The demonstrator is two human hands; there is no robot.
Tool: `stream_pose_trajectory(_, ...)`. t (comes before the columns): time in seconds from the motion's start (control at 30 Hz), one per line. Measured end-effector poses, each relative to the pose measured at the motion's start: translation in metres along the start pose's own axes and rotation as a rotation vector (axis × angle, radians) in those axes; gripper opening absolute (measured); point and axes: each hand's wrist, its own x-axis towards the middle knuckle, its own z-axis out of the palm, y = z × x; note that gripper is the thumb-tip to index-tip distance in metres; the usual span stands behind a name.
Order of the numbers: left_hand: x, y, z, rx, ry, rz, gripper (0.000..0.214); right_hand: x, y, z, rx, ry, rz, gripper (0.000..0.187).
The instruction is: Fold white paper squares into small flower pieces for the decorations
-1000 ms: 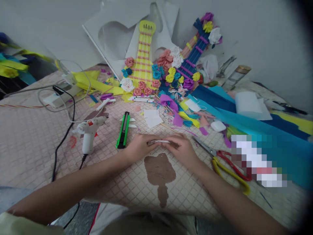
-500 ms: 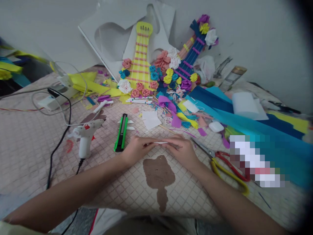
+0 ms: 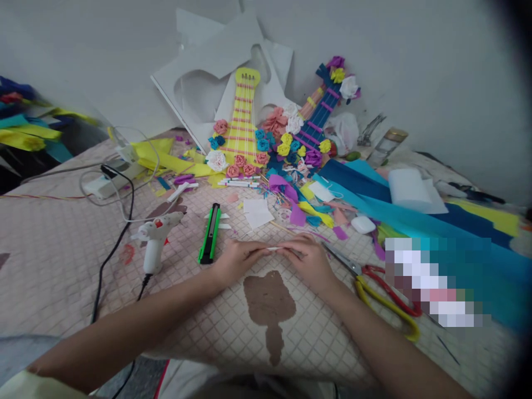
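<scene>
Between my two hands, just above the checked tablecloth (image 3: 199, 327), is a small thin white strip (image 3: 274, 249) that looks like rolled or folded paper. My left hand (image 3: 239, 260) pinches its left end with thumb and fingers. The right end is pinched by my right hand (image 3: 310, 257). Left of my left hand lies a green and black box cutter (image 3: 210, 234). Scissors (image 3: 359, 270) with red and yellow handles rest beside my right hand. A white square of paper (image 3: 257, 213) lies just beyond my fingers.
A white glue gun (image 3: 155, 244) stands at left, its black cord running to a power strip (image 3: 112, 180). Behind lean a yellow paper guitar (image 3: 245, 122) and a blue one (image 3: 318, 124) with paper flowers. Blue crepe paper (image 3: 432, 238), a tissue roll (image 3: 409, 191) and scraps cover the right.
The camera view has tilted up and turned slightly left. My fingertips have shifted a little on the white strip, which both hands still pinch.
</scene>
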Motion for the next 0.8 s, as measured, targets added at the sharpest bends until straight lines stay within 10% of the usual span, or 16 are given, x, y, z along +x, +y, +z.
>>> stream_pose_trajectory(0.4, -0.003, 0.002, -0.002, -0.047, 0.09, -0.029, 0.02, -0.002, 0.0, -0.001, 0.113, 0.123, 0.175, 0.017)
stream_pose_trajectory(0.8, -0.014, 0.006, -0.005, -0.031, 0.177, 0.641, 0.012, 0.071, -0.027, 0.066, -0.238, -0.189, -0.024, 0.02)
